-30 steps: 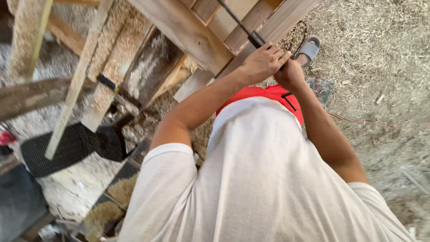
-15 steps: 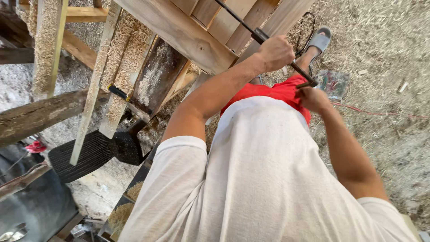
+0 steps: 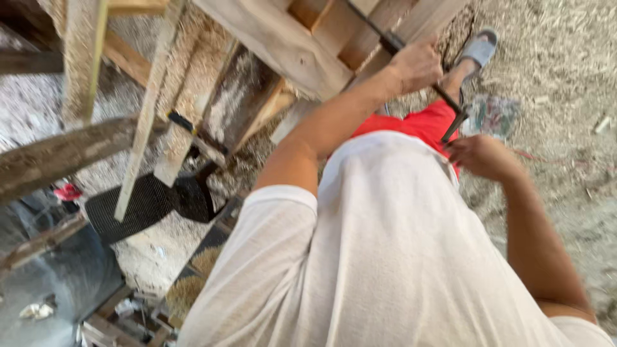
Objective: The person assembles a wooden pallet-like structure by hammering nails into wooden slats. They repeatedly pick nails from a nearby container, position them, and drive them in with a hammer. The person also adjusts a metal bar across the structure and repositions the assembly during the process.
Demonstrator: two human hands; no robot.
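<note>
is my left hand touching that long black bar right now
Touching. The head view shows the left hand closed around the black bar, fingers wrapped over it, with the bar running out both above and below the fist.

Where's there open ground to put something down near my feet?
Free: the sawdust ground right of the sandal, past the crumpled wrapper. Crowded: under the wooden beams and around the black mat on the left.

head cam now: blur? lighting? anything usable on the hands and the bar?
Head view: motion blur throughout, edges smeared; flat bright daylight, no hard shadows or glare. Left hand readable, closed around the dark metal bar; right hand softer, at the bar's lower end, grip unclear. White shirt fills the foreground, hiding the ground below. Wooden beams blurred.
</note>
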